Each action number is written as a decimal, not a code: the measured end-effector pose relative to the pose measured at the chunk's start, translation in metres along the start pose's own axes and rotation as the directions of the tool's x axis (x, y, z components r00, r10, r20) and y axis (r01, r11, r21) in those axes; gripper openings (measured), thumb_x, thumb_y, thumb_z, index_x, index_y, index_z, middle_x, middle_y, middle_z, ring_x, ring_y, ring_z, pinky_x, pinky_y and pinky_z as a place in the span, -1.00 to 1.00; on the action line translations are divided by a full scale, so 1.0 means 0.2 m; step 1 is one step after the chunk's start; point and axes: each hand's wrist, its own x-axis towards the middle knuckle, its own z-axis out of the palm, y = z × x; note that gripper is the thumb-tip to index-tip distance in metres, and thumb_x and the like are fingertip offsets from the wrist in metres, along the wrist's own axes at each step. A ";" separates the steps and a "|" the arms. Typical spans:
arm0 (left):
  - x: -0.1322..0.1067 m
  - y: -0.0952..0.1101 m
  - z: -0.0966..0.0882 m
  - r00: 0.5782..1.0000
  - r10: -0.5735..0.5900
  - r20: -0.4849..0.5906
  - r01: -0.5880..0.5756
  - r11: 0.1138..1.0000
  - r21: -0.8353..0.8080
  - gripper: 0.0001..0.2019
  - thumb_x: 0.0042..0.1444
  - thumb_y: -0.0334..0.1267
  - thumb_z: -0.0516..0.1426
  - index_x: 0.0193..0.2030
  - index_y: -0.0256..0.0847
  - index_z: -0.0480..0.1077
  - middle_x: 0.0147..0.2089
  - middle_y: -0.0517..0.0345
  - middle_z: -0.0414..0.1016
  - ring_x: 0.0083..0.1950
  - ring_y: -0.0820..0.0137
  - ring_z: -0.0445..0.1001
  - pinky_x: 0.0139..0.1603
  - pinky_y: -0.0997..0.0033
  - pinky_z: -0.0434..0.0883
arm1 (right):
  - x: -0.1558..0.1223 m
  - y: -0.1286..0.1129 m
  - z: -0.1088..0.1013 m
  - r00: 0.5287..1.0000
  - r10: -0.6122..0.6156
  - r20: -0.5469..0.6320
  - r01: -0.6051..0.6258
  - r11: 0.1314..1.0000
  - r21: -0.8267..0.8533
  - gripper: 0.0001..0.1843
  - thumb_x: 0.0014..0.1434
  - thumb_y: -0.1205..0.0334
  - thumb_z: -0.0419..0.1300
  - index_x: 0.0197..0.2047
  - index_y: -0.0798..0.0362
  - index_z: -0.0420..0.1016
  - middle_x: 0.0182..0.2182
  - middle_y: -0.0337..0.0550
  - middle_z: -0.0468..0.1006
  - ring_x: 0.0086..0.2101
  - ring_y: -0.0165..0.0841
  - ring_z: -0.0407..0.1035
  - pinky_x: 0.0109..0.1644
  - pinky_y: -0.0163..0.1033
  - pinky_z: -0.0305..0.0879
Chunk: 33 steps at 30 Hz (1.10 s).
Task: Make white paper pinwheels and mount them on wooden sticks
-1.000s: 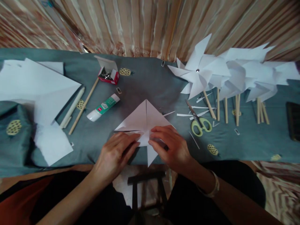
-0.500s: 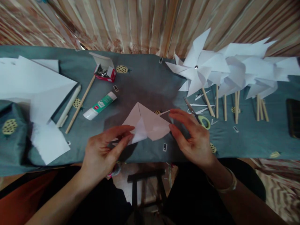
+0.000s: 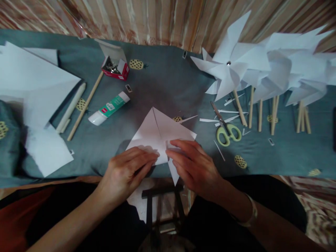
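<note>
A white sheet of paper (image 3: pixel 149 131) with a slit or crease down from its top point lies at the table's front edge, one pointed flap hanging over. My left hand (image 3: pixel 130 166) is closed on its lower left part, fingers pressed together. On the lower right, the fingertips of my right hand (image 3: pixel 195 164) hold a narrow fold or flap of the same paper. My fingers hide part of the lower edge. Green-handled scissors (image 3: pixel 228 133) lie right of my right hand among thin paper strips (image 3: pixel 207 120).
Several paper pinwheels (image 3: pixel 229 75) on wooden sticks lie at the back right. At left are a glue stick (image 3: pixel 109 108), a red box (image 3: pixel 115 68) of metal fasteners, a wooden stick (image 3: pixel 85 106), a pale rod (image 3: pixel 70 108) and white paper sheets (image 3: pixel 47 84). A curtain (image 3: pixel 157 21) hangs behind.
The paper, folded up and lifted before, is now flatter with a flap pointing toward me. My right hand moved left onto it, uncovering the scissors. The camera view has shifted slightly.
</note>
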 end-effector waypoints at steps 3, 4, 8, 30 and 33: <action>-0.01 0.00 0.00 1.000 0.023 -0.001 -0.023 0.999 0.023 -0.84 0.25 -0.35 0.07 -0.16 -0.25 0.49 -0.20 0.08 0.62 -0.12 0.35 0.58 -0.09 0.35 0.53 | 0.00 -0.01 0.01 0.999 0.012 0.033 -0.010 0.998 -0.054 -0.59 0.21 0.49 0.00 0.09 0.05 0.39 0.08 0.07 0.40 0.07 -0.16 0.29 0.13 0.05 0.34; -0.02 0.00 0.01 1.000 0.025 0.001 -0.025 0.999 0.028 -0.84 0.25 -0.34 0.08 -0.15 -0.25 0.49 -0.20 0.07 0.61 -0.12 0.35 0.57 -0.08 0.35 0.53 | 0.00 -0.01 0.01 0.999 0.013 0.042 -0.010 0.998 -0.066 -0.58 0.21 0.49 -0.01 0.09 0.04 0.38 0.09 0.06 0.39 0.07 -0.15 0.28 0.13 0.05 0.33; -0.03 0.00 0.01 1.000 0.027 0.014 -0.028 0.998 0.051 -0.83 0.25 -0.34 0.08 -0.14 -0.28 0.49 -0.18 0.04 0.61 -0.09 0.34 0.56 -0.04 0.33 0.51 | -0.01 0.00 0.02 0.998 0.004 0.065 0.001 0.997 -0.081 -0.58 0.19 0.51 0.00 0.09 0.08 0.38 0.10 0.08 0.36 0.09 -0.14 0.24 0.16 0.05 0.31; -0.02 0.00 0.01 0.999 -0.014 0.045 0.015 1.000 -0.005 -0.83 0.24 -0.36 0.08 -0.17 -0.29 0.51 -0.20 0.05 0.62 -0.13 0.34 0.57 -0.11 0.37 0.53 | 0.03 0.02 0.05 0.998 -0.027 0.061 0.036 0.988 -0.147 -0.59 0.16 0.54 0.02 0.07 0.17 0.37 0.12 0.15 0.32 0.09 -0.12 0.20 0.17 0.06 0.28; -0.02 0.00 0.01 0.998 -0.018 0.054 0.019 1.000 -0.008 -0.83 0.23 -0.36 0.09 -0.15 -0.31 0.51 -0.20 0.03 0.61 -0.13 0.34 0.57 -0.12 0.38 0.53 | 0.04 0.03 0.05 0.997 -0.038 0.071 0.050 0.984 -0.174 -0.59 0.19 0.52 0.00 0.09 0.16 0.35 0.15 0.16 0.29 0.11 -0.11 0.17 0.18 0.07 0.27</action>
